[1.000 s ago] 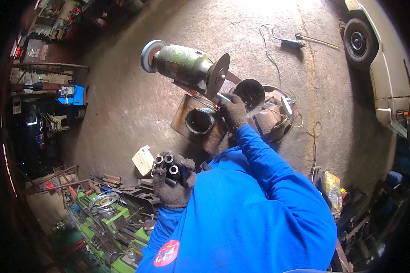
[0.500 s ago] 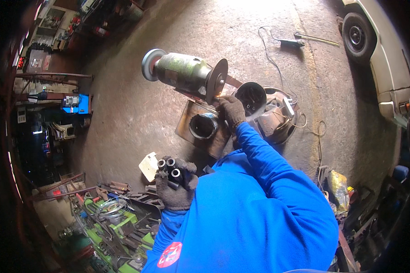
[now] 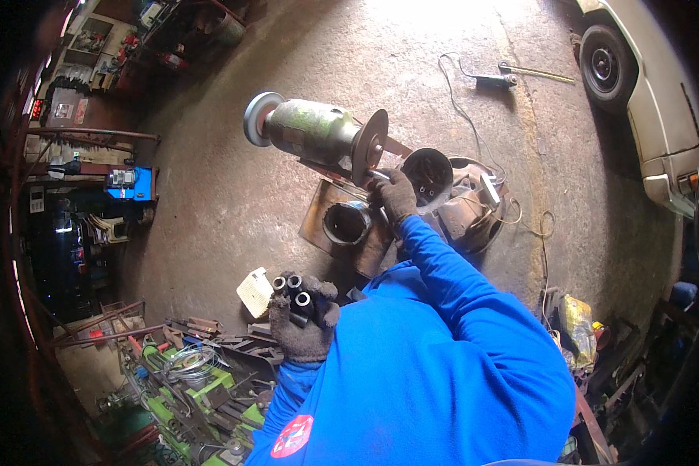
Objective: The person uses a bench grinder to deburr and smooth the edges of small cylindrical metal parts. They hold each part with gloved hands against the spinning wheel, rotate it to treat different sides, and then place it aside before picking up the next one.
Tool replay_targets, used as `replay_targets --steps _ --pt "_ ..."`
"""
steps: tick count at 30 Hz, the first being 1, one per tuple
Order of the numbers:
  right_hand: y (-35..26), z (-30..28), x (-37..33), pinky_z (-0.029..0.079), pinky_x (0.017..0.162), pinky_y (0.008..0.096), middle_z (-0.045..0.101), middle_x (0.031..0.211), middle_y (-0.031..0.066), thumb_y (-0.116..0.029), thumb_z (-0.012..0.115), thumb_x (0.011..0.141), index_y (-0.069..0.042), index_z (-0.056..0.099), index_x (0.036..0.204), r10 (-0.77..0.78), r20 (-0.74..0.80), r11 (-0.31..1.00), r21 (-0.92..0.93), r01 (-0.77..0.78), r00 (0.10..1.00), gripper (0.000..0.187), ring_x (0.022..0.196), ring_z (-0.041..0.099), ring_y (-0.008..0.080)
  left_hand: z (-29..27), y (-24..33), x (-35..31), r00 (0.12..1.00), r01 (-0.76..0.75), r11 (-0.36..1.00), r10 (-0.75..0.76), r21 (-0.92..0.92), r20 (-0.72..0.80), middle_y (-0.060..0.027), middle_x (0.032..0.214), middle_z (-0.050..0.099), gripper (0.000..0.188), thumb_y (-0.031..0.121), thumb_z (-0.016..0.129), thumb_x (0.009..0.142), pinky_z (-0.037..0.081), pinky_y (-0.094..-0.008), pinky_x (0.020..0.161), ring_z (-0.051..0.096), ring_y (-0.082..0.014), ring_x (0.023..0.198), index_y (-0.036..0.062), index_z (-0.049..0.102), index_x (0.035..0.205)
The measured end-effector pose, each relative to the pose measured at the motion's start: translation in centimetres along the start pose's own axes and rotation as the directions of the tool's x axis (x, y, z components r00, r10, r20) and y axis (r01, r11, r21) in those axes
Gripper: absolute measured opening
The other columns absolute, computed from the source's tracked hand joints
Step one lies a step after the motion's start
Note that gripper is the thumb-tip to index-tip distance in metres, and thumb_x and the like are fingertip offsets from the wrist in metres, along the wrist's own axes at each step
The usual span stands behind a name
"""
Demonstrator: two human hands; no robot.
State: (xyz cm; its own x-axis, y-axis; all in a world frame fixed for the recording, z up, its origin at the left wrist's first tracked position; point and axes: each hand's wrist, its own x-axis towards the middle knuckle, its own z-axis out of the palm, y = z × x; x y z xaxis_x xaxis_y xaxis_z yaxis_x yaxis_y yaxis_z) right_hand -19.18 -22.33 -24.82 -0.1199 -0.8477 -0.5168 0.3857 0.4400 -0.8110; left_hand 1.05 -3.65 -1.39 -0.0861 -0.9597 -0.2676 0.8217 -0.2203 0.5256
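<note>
My right hand, in a dark knitted glove, is closed on a short metal tube. One end of that tube is at the edge of the thin disc on a green bench grinder, with a small orange glow there. My left hand, gloved alike, is held palm up by my body with fingers curled round several short metal tubes, their open ends upward. Beside the right hand stand a round dark container with small pieces inside and an open pipe-like can.
A pale wheel sits on the grinder's left end. A cream plastic piece lies by my left hand. Cables and a handheld power tool are on the floor. Metal scrap and green machinery fill the lower left; a vehicle stands right.
My right hand has shifted slightly down, and the tube in its fingers now shows at the disc. The left hand keeps its tubes; the view has moved a little.
</note>
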Motion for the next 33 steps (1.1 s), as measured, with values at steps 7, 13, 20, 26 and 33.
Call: replay_targets --steps 7,13,20,26,33 --pt "-0.6 -0.2 0.4 0.058 0.061 0.0351 0.079 0.092 0.0109 -0.018 0.068 0.105 -0.005 0.074 0.130 0.045 -0.052 0.996 -0.079 -0.049 0.998 0.029 0.068 0.070 0.0166 0.0 -0.1 -0.2 0.999 0.001 1.000 -0.001 -0.005 -0.035 -0.0165 0.132 0.075 0.047 0.042 0.064 0.109 0.059 -0.0447 0.064 0.070 -0.0418 0.120 0.0189 0.064 0.150" --pt "-0.4 0.2 -0.7 0.057 0.069 0.0325 0.080 0.101 0.0084 -0.012 0.072 0.101 -0.005 0.078 0.127 -0.036 -0.060 0.999 -0.005 0.035 0.998 0.027 0.080 0.071 0.0151 -0.3 -0.1 -0.3 0.998 -0.008 0.999 0.011 0.048 -0.059 -0.0161 0.132 0.074 0.045 0.040 0.065 0.109 0.059 -0.0436 0.064 0.069 -0.0410 0.120 0.0195 0.064 0.150" --pt "0.5 0.7 -0.1 0.059 0.074 0.0312 0.081 0.110 0.0068 -0.012 0.068 0.107 -0.005 0.075 0.132 -0.111 -0.060 0.991 0.065 0.115 0.992 0.027 0.086 0.073 0.0147 0.3 -0.1 -0.3 1.000 0.003 1.000 -0.003 0.024 -0.019 -0.0171 0.130 0.075 0.045 0.038 0.065 0.109 0.059 -0.0440 0.065 0.069 -0.0418 0.120 0.0186 0.065 0.149" --pt "1.1 1.0 0.9 0.056 0.061 0.0330 0.078 0.096 0.0106 -0.018 0.064 0.110 -0.004 0.072 0.128 0.037 -0.082 0.986 0.165 -0.023 0.996 0.024 0.070 0.070 0.0179 0.1 -0.2 -0.6 0.999 -0.016 0.999 0.018 0.041 -0.028 -0.0179 0.131 0.074 0.044 0.037 0.064 0.110 0.060 -0.0454 0.065 0.069 -0.0435 0.120 0.0167 0.065 0.149" --pt "-0.4 0.9 0.1 0.050 0.052 0.0311 0.078 0.088 0.0117 -0.025 0.058 0.109 -0.003 0.070 0.130 0.113 -0.037 0.975 0.195 -0.104 0.993 0.032 0.059 0.064 0.0155 -0.1 -0.2 -0.7 0.999 -0.033 0.996 0.035 0.080 -0.028 -0.0158 0.131 0.075 0.044 0.037 0.063 0.109 0.059 -0.0439 0.064 0.069 -0.0420 0.119 0.0178 0.066 0.148"
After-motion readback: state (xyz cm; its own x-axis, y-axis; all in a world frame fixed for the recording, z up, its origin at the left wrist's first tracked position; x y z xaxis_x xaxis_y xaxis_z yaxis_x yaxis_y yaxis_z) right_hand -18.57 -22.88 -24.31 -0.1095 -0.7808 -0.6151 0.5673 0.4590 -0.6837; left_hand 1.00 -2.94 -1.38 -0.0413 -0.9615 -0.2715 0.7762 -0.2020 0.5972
